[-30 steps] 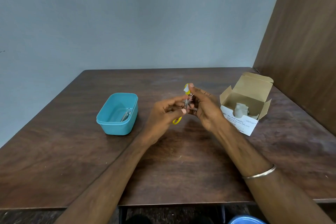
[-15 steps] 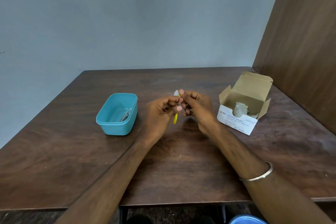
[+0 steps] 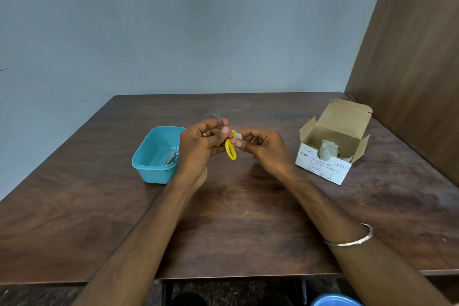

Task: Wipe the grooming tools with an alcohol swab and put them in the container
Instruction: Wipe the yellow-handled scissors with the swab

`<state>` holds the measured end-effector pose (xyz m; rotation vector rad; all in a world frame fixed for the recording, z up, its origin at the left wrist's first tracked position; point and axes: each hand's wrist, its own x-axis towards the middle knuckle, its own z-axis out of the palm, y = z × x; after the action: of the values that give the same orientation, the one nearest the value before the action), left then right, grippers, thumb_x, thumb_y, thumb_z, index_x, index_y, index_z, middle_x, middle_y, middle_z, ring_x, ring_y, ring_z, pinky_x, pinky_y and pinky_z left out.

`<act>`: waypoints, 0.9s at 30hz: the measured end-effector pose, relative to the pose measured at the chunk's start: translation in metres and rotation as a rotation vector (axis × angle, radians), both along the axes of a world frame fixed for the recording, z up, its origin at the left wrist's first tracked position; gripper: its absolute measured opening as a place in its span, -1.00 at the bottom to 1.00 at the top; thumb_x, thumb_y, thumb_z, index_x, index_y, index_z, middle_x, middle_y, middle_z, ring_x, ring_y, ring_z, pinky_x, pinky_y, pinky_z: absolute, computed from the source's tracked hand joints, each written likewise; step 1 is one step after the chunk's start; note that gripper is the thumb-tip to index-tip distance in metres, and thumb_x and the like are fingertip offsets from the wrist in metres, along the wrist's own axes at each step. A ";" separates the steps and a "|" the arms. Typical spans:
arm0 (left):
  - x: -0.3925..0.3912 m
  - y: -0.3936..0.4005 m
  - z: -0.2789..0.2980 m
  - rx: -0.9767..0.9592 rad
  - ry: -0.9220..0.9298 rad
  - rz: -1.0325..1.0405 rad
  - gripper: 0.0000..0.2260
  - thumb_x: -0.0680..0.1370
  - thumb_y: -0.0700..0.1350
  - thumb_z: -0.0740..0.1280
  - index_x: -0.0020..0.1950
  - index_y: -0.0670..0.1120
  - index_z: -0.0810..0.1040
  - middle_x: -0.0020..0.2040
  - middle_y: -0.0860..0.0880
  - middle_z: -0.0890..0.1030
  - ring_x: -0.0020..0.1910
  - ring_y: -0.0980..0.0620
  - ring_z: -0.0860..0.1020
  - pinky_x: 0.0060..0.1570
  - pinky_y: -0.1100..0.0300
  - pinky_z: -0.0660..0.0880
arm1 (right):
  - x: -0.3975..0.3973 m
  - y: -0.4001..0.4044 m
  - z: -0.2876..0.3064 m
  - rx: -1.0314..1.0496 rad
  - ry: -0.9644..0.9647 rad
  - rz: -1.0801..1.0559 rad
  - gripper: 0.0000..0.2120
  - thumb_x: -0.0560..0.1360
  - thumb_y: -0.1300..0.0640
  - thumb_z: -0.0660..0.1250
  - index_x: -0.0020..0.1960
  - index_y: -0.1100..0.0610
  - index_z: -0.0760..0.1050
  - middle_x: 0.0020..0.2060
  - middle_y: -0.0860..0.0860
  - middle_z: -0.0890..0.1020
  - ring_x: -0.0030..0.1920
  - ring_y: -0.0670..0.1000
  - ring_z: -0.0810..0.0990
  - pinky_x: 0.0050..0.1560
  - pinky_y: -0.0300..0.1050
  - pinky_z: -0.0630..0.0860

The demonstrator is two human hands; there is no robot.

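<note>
Small scissors [image 3: 230, 149] with yellow loop handles and thin metal blades are held above the table's middle. My left hand [image 3: 201, 146] pinches them near the blades, whose tips point up and away. My right hand [image 3: 265, 149] pinches a small white swab [image 3: 238, 135] against the yellow handle. Left of my hands stands a teal plastic container [image 3: 154, 166] with a metal grooming tool [image 3: 172, 156] lying inside.
An open white box of alcohol swabs [image 3: 327, 166] stands at the right, crumpled white wrappers inside. The brown wooden table [image 3: 236, 218] meets a grey wall behind and a wooden panel [image 3: 409, 69] at the right. A blue object [image 3: 335, 302] shows below the table's near edge.
The scissors have turned so the blade tips now point up and the yellow loop hangs down. Both hands have shifted slightly, and the swab has moved from the blades to the handle.
</note>
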<state>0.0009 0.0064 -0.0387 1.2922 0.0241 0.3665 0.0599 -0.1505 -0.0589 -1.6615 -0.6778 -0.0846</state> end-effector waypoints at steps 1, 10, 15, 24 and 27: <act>-0.001 0.000 0.001 -0.029 0.009 -0.011 -0.84 0.51 -0.30 0.40 0.09 -0.21 0.62 -0.14 -0.20 0.71 -0.18 -0.13 0.70 -0.14 0.05 0.64 | 0.001 -0.001 -0.001 -0.009 -0.016 -0.012 -0.84 0.49 0.23 0.48 -0.04 -0.02 0.69 -0.33 -0.16 0.64 -0.32 -0.18 0.47 -0.30 -0.34 0.37; -0.004 -0.001 0.009 -0.086 0.019 0.092 -0.45 0.50 -0.25 0.46 0.44 -0.09 0.35 -0.17 -0.23 0.71 -0.27 -0.11 0.71 -0.21 0.07 0.68 | 0.008 -0.006 -0.002 -0.160 -0.161 -0.135 -0.90 0.52 0.20 0.44 -0.02 0.06 0.70 -0.21 -0.19 0.65 -0.22 -0.25 0.51 -0.19 -0.35 0.38; -0.005 -0.002 0.007 0.063 -0.069 0.180 -0.49 0.52 -0.21 0.45 0.44 -0.02 0.40 -0.25 -0.21 0.68 -0.39 -0.15 0.63 -0.35 0.07 0.63 | 0.007 -0.006 0.000 -0.103 -0.055 -0.098 -0.80 0.52 0.15 0.45 -0.19 -0.13 0.64 -0.35 -0.23 0.60 -0.32 -0.16 0.48 -0.25 -0.14 0.44; -0.004 -0.003 0.001 0.337 -0.128 0.264 -0.98 0.53 -0.08 0.44 -0.08 0.03 0.67 -0.22 -0.01 0.66 -0.42 0.01 0.58 -0.38 0.04 0.60 | 0.006 -0.012 0.010 0.206 0.186 0.054 -0.74 0.52 0.05 0.36 -0.26 0.20 0.54 -0.43 0.10 0.42 -0.46 -0.02 0.38 -0.31 -0.08 0.57; -0.002 0.001 -0.002 0.515 -0.135 0.322 -0.98 0.48 -0.04 0.48 -0.11 0.06 0.70 -0.18 0.06 0.60 -0.31 0.09 0.55 -0.35 0.04 0.58 | 0.004 -0.012 0.012 0.334 0.324 0.060 -0.71 0.44 -0.04 0.39 -0.22 0.21 0.57 -0.42 0.07 0.45 -0.46 -0.01 0.37 -0.29 -0.04 0.58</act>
<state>-0.0007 0.0072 -0.0409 1.7739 0.0244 0.7717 0.0636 -0.1626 -0.0465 -1.2945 -0.4381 0.1078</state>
